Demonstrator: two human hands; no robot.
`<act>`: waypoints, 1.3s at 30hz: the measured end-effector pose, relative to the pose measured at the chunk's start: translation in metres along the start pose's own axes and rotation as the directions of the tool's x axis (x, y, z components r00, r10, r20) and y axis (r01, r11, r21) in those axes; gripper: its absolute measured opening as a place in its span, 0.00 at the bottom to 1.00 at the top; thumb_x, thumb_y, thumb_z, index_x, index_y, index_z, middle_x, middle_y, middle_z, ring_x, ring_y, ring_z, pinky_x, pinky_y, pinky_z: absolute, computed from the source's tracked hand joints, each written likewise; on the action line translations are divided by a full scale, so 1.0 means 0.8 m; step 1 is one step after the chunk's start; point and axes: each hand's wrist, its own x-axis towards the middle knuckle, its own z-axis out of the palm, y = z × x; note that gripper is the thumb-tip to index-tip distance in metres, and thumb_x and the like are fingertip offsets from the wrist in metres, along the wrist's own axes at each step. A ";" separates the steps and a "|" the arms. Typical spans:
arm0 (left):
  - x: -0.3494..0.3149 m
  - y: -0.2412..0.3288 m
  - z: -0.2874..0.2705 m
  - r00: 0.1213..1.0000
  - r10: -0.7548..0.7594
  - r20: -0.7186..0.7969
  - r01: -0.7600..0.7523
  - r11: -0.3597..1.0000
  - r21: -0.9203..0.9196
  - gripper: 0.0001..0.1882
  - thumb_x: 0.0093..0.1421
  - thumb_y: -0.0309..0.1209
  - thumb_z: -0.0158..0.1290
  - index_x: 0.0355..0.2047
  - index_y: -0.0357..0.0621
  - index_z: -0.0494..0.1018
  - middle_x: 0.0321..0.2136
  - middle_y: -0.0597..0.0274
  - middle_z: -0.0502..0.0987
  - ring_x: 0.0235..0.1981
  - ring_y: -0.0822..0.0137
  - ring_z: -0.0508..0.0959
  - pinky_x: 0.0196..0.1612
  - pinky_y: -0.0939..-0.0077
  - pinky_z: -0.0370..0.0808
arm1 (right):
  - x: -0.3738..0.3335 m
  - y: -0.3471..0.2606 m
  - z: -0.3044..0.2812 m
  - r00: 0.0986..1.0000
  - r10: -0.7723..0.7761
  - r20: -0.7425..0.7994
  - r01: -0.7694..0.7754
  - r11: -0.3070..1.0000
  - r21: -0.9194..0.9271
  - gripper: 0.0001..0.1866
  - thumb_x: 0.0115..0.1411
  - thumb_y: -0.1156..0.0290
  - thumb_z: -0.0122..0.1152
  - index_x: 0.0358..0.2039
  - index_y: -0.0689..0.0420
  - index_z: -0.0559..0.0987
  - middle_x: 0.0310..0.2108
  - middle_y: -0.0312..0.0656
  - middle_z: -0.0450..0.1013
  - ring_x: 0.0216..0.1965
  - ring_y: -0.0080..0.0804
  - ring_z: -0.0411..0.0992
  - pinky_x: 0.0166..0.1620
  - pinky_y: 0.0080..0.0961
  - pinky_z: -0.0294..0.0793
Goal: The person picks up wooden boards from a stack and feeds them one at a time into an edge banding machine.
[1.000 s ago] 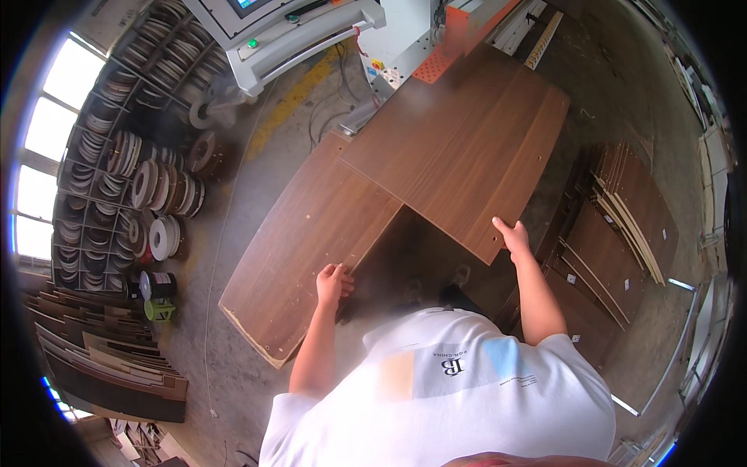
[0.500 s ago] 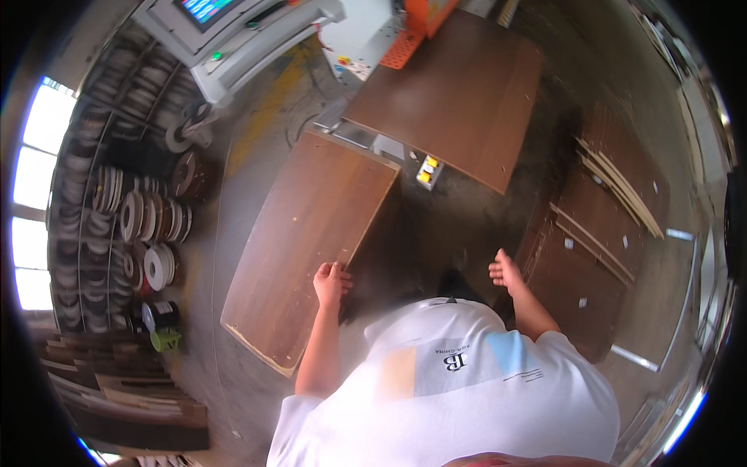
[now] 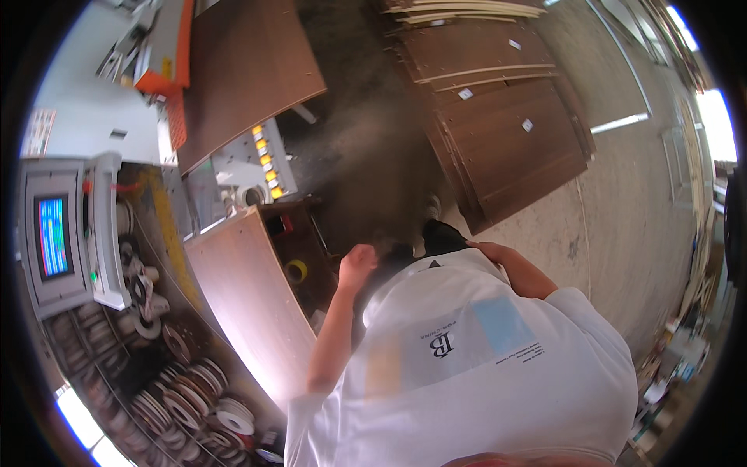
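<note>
Concrete floor (image 3: 626,198) shows around stacked brown boards (image 3: 502,144) ahead. The left hand (image 3: 358,263), blurred, is beside a wooden bench (image 3: 241,280); from where I stand I can't tell either grip, the right hand (image 3: 485,250) mostly hidden.

Grey concrete floor (image 3: 626,183), yellow stripe (image 3: 173,237); bright window (image 3: 79,420) lower left.

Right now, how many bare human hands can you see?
2: the left hand is right of the rectangular brown wooden benchtop; the right hand is against the white printed T-shirt, partly hidden.
</note>
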 end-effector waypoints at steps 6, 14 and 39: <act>0.064 0.050 0.059 0.991 -0.041 0.127 0.021 0.987 0.156 0.13 0.67 0.36 0.52 0.43 0.39 0.77 0.32 0.60 0.82 0.31 0.71 0.81 0.36 0.77 0.78 | 0.038 0.100 -0.019 0.987 -0.002 -0.161 -0.024 0.987 -0.159 0.40 0.66 0.36 0.44 0.52 0.64 0.80 0.55 0.55 0.74 0.57 0.48 0.71 0.60 0.40 0.66; 0.055 -0.028 0.097 0.893 -0.423 0.153 0.388 0.897 0.210 0.13 0.70 0.39 0.49 0.44 0.42 0.74 0.31 0.63 0.79 0.29 0.71 0.79 0.32 0.77 0.76 | 0.129 0.175 -0.045 0.923 -0.064 -0.380 0.066 0.998 -0.008 0.34 0.64 0.36 0.48 0.36 0.59 0.84 0.39 0.51 0.80 0.44 0.48 0.76 0.51 0.41 0.71; 0.034 0.013 0.243 0.774 -0.610 0.170 0.527 0.769 0.361 0.18 0.71 0.40 0.46 0.51 0.39 0.72 0.37 0.57 0.79 0.36 0.66 0.79 0.41 0.71 0.77 | 0.332 0.146 -0.168 0.897 0.385 -0.218 0.253 -0.043 0.966 0.47 0.57 0.26 0.53 0.62 0.54 0.67 0.54 0.42 0.71 0.44 0.39 0.72 0.49 0.41 0.73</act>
